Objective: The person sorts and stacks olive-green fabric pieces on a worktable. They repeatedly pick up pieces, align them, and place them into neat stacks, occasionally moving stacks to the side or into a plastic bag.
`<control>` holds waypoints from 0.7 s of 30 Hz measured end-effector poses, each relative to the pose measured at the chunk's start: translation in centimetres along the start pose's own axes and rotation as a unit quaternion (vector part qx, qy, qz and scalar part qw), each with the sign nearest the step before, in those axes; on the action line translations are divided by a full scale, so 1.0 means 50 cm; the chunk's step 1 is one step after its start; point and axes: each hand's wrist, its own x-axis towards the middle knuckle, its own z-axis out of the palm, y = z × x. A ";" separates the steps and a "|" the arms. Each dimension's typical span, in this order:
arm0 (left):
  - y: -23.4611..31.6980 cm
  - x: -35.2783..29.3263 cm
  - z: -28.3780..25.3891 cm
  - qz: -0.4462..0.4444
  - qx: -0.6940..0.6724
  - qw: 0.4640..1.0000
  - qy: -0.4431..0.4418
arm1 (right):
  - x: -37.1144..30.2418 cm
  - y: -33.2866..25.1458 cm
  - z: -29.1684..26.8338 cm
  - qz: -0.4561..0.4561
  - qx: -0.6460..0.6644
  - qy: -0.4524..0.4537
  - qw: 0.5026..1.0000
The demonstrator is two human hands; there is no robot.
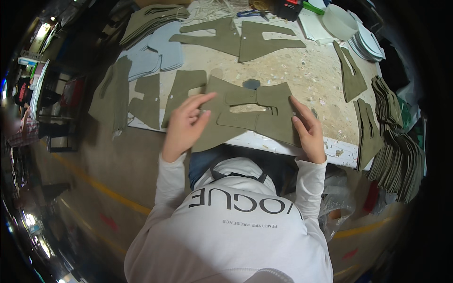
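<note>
An olive-green cut fabric panel [273, 123] lies in front of me at the table's near edge, its lower left part hanging past the edge. It has a long slot in the middle, with smaller stitched or overlaid flaps around the slot. My left hand [185, 126] is over the panel's left side, fingers stretched and thumb apart, holding nothing. My right hand [309, 131] rests along the panel's right edge with its fingers extended; the fingertips touch the edge. Just left of my left hand lie two similar olive pieces, one a slotted piece [177, 89] partly behind the hand.
The speckled table [311, 70] holds a pair of slotted olive panels [240, 40] at the far side. Light-blue pieces [165, 52] and olive stacks [151, 21] stand back left. Olive piles [396, 151] hang over the right edge. A translucent tape roll [339, 22] sits back right.
</note>
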 end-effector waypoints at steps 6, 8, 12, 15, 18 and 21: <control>0.112 -0.027 -0.084 0.068 -0.190 0.976 0.082 | -0.042 -0.001 -0.057 0.107 -0.078 0.133 0.982; 0.143 -0.020 -0.081 0.103 -0.181 0.976 0.062 | -0.053 0.004 -0.055 0.058 -0.281 0.105 0.952; 0.175 0.009 -0.031 0.159 -0.171 0.971 -0.057 | -0.070 0.006 -0.029 0.026 -0.260 0.146 0.954; 0.174 0.023 0.011 0.167 -0.217 0.956 -0.106 | -0.071 0.001 -0.023 0.046 -0.240 0.150 0.958; 0.141 0.041 0.037 0.118 -0.218 0.960 -0.133 | -0.072 -0.004 -0.027 0.041 -0.237 0.151 0.959; 0.078 0.064 0.066 0.035 -0.198 0.970 -0.140 | -0.076 -0.004 -0.035 0.038 -0.241 0.143 0.959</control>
